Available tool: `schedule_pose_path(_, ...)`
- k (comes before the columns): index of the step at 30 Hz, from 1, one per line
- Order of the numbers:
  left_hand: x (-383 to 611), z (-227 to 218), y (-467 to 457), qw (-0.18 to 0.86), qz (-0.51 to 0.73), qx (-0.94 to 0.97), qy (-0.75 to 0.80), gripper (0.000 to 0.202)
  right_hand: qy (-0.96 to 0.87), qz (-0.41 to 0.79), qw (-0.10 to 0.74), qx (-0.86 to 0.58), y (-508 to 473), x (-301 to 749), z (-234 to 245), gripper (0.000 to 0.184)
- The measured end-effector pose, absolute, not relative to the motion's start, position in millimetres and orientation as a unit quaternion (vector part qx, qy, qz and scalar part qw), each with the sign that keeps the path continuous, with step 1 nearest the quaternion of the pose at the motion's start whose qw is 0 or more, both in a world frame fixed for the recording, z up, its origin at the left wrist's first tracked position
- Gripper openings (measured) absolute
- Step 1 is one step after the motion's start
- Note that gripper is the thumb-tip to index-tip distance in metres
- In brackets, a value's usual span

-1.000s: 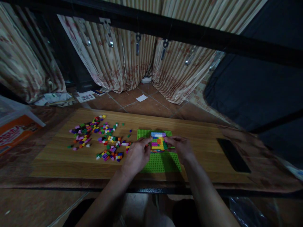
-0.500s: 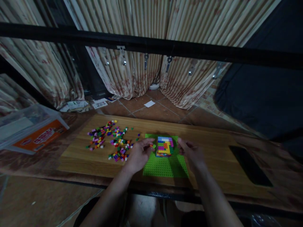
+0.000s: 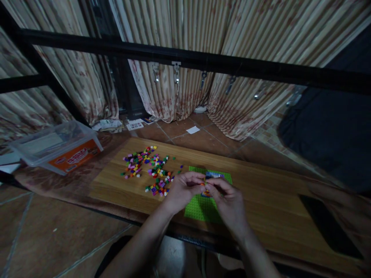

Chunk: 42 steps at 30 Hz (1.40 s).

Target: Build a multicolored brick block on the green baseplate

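Observation:
My left hand [image 3: 185,191] and my right hand [image 3: 228,199] meet fingertip to fingertip above a green studded baseplate [image 3: 201,210]. Pinched between their fingers are small toy bricks [image 3: 203,184], an orange one showing; the rest of them is covered by my fingertips. Behind and below the fingers stands a stack of multicoloured toy bricks [image 3: 213,175] on the baseplate. Most of this stack is hidden by my hands, with blue at its far edge and a bit of its near side in sight.
Many loose coloured bricks [image 3: 158,168] lie scattered left of the baseplate on the wooden board [image 3: 261,193]. A black flat object [image 3: 329,224] rests at the board's right end. A clear plastic box [image 3: 72,144] with an orange label stands at the left. A dark bar [image 3: 191,54] crosses before the curtains.
My hands have come together over the brick stack, having been apart on either side of it. My right fingers now close at the small bricks in my left hand. The view has shifted left.

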<state>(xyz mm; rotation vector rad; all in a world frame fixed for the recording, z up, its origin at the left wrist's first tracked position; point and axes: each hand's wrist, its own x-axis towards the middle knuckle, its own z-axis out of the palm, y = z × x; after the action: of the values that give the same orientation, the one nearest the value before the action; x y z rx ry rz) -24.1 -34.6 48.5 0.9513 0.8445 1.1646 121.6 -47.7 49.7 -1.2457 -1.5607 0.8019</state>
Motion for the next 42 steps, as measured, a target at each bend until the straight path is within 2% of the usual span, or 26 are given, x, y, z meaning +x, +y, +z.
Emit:
schedule_pose_path(4, -31, 49, -36, 0.703, 0.490, 0.364, 0.366, 0.030, -0.636, 0.356, 0.461, -0.506, -48, 129, 51, 0.014)
schedule_pose_path(6, -36, 46, -33, 0.685, 0.493, 0.370, 0.387, 0.026, -0.602, 0.382, 0.486, -0.506, -45, 136, 50, 0.014)
schedule_pose_path(8, -44, 40, -27, 0.606, 0.498, 0.430, 0.447, 0.018, -0.556, 0.388, 0.536, -0.503, -41, 147, 49, 0.014)
schedule_pose_path(10, -53, 34, -21, 0.458, 0.467, 0.527, 0.542, 0.010, -0.519, 0.371, 0.580, -0.507, -37, 159, 48, 0.019)
schedule_pose_path(11, -57, 31, -19, 0.374, 0.431, 0.579, 0.583, 0.013, -0.511, 0.358, 0.587, -0.516, -35, 165, 48, 0.023)
schedule_pose_path(14, -65, 25, -16, 0.215, 0.291, 0.671, 0.647, 0.024, -0.523, 0.316, 0.558, -0.562, -33, 180, 44, 0.025)
schedule_pose_path(17, -67, 22, -16, 0.158, 0.188, 0.705, 0.665, 0.025, -0.552, 0.278, 0.516, -0.594, -34, 184, 36, 0.022)
schedule_pose_path(22, -64, 23, -16, 0.125, 0.166, 0.702, 0.681, 0.027, -0.585, 0.213, 0.471, -0.625, -35, 177, 29, 0.022)
schedule_pose_path(30, -23, 30, -26, 0.223, 0.365, 0.733, 0.528, 0.027, -0.636, 0.057, 0.465, -0.613, -31, 157, 24, 0.016)
schedule_pose_path(34, -6, 28, -31, 0.230, 0.370, 0.759, 0.484, 0.033, -0.631, -0.023, 0.461, -0.624, -31, 151, 17, 0.012)
schedule_pose_path(42, 3, 22, -32, 0.175, 0.333, 0.801, 0.465, 0.039, -0.586, 0.002, 0.472, -0.659, -34, 147, 15, 0.010)
